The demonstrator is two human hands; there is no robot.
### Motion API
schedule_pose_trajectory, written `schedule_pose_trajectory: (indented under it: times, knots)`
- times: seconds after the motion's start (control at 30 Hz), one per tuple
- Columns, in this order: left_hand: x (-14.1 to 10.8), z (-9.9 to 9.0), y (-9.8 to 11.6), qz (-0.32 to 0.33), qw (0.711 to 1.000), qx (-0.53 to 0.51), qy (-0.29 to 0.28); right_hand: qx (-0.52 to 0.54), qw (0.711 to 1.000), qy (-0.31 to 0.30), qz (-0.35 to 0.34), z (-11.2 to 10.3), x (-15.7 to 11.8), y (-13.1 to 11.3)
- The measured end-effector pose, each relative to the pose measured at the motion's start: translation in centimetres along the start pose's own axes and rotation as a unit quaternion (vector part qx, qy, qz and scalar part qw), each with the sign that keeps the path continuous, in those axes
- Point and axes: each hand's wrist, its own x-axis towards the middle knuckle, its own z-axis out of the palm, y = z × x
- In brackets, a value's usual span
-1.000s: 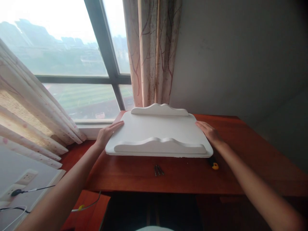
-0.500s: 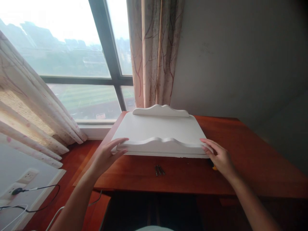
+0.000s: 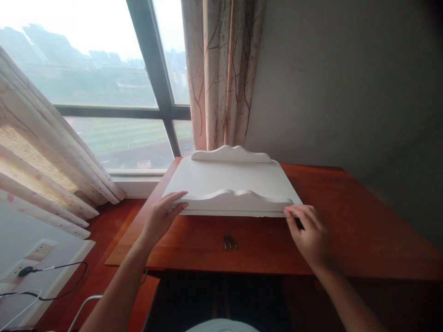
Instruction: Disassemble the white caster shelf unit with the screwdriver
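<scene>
A white board (image 3: 228,177) with a wavy rear panel (image 3: 231,155) lies on the reddish wooden table (image 3: 346,216). Along its near edge stands a second wavy white panel (image 3: 235,201). My left hand (image 3: 165,213) grips the left end of this near panel, thumb in front and fingers over the top. At the panel's right end, my right hand (image 3: 308,228) has thumb and fingertips pinched on the corner. Several small dark screws (image 3: 230,241) lie on the table in front of the board.
Behind the table are a window, a patterned curtain (image 3: 224,74) and a grey wall (image 3: 328,83). Another curtain (image 3: 44,138) hangs at the left, above a wall socket (image 3: 41,250) with a black plug (image 3: 26,271) and cables.
My right hand has shifted its hold, its fingers now bunched at the panel's right corner instead of spread around the end. The board and near panel appear slightly higher in view.
</scene>
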Motion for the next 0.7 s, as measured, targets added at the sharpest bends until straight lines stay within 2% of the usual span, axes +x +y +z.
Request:
schedule_pose_trajectory:
  times: [0.03,0.13,0.2,0.3,0.47,0.57,0.7]
  knots:
    - [0.0,0.0,0.0,-0.001,1.000,-0.002,0.002,0.018,0.999,-0.033,-0.016,0.4,-0.9,-1.4]
    - [0.0,0.1,0.0,-0.003,1.000,-0.006,0.003,0.043,0.978,-0.197,-0.052,2.5,-3.6,-5.2]
    - [-0.1,0.1,0.0,-0.003,1.000,-0.007,0.004,0.018,0.969,-0.243,-0.044,4.2,-4.9,-6.7]
    - [-0.1,0.1,0.0,-0.004,1.000,-0.007,0.005,-0.044,0.966,-0.256,-0.013,6.6,-5.4,-6.9]
    - [-0.2,0.1,0.2,-0.005,1.000,-0.009,0.010,-0.112,0.969,-0.221,0.006,9.0,-4.7,-5.1]
    - [-0.3,0.2,0.2,-0.006,1.000,-0.007,0.010,-0.135,0.965,-0.226,-0.005,9.2,-4.6,-4.9]
    - [-0.4,0.2,0.0,-0.006,1.000,-0.001,0.007,-0.131,0.955,-0.263,-0.047,8.2,-4.3,-5.4]
